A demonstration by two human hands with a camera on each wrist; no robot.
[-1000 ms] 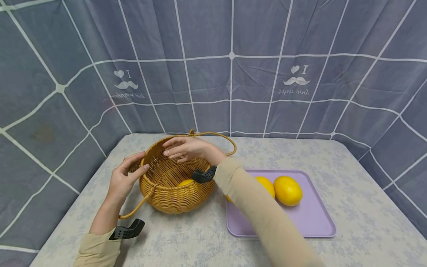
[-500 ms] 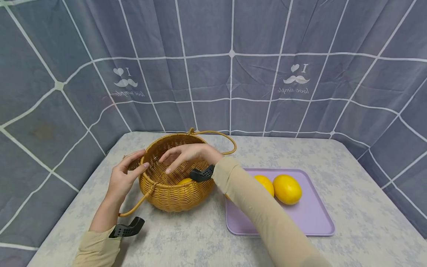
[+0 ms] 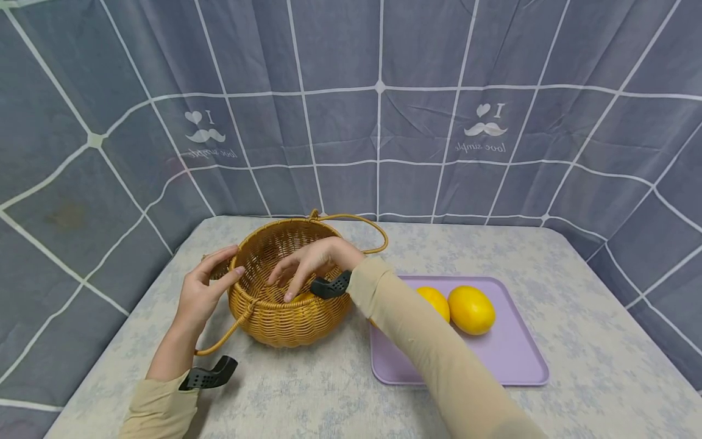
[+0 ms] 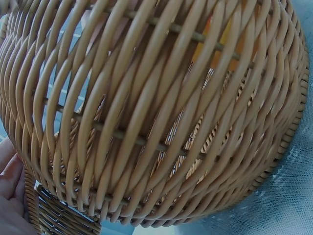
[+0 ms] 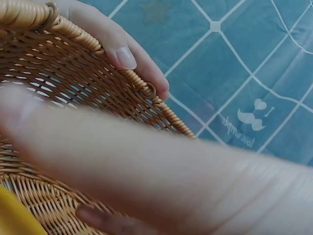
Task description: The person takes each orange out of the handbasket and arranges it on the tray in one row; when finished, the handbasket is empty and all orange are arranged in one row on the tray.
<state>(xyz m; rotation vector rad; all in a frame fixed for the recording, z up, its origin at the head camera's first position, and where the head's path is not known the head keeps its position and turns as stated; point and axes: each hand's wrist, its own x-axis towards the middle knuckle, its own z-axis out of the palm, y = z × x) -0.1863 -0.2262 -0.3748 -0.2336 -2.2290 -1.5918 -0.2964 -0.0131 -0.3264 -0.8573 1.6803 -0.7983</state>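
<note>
A round wicker basket (image 3: 296,326) stands on the left of the table, tipped a little toward me. My left hand (image 3: 204,296) grips its left rim, thumb over the edge and fingers outside. Inside the basket, my right hand (image 3: 315,262) reaches down with bent, spread fingers. A yellow lemon (image 3: 303,297) lies low in the basket, mostly hidden by the front rim; whether the right fingertips touch it I cannot tell. The right wrist view catches an edge of that lemon (image 5: 17,215) below the thumb, and yellow shows through the weave (image 4: 230,44) in the left wrist view.
A lilac tray (image 3: 510,366) lies right of the basket, partly under my right sleeve. Two lemons show on it, one whole (image 3: 471,310) and one partly covered (image 3: 436,300). The basket's handle (image 3: 373,228) sticks out behind the right wrist. A grey-blue curtain (image 3: 422,134) hangs behind.
My right hand has lowered deeper into the basket, its fingers turning downward toward the lemon there. The left hand keeps its grip on the rim.
</note>
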